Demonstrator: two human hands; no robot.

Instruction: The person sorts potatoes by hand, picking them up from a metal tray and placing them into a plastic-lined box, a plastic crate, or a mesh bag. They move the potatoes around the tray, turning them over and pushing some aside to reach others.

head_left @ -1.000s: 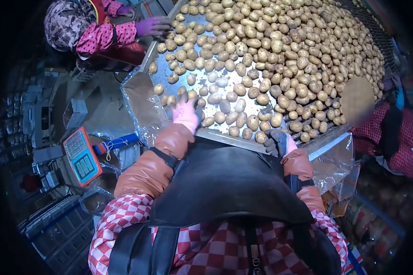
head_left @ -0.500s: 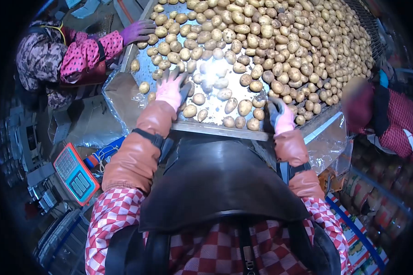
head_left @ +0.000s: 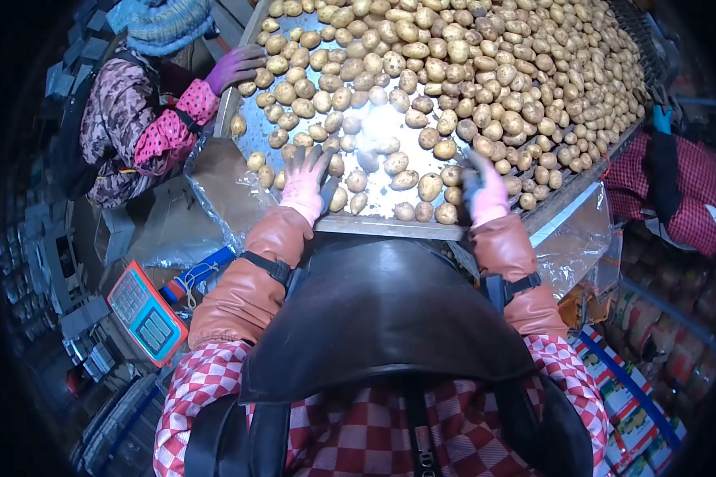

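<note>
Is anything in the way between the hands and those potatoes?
Nothing visible. The left hand is already among the potatoes, beyond the front rim; the right hand is close beside others, too blurred to tell whether it touches.

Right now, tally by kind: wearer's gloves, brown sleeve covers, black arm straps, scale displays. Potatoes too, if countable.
Wearer's gloves: 2 (left hand, right hand)
Brown sleeve covers: 2
Black arm straps: 2
Red-framed scale display: 1
Total: 7
Potatoes overlap too much to count; excluded.
</note>
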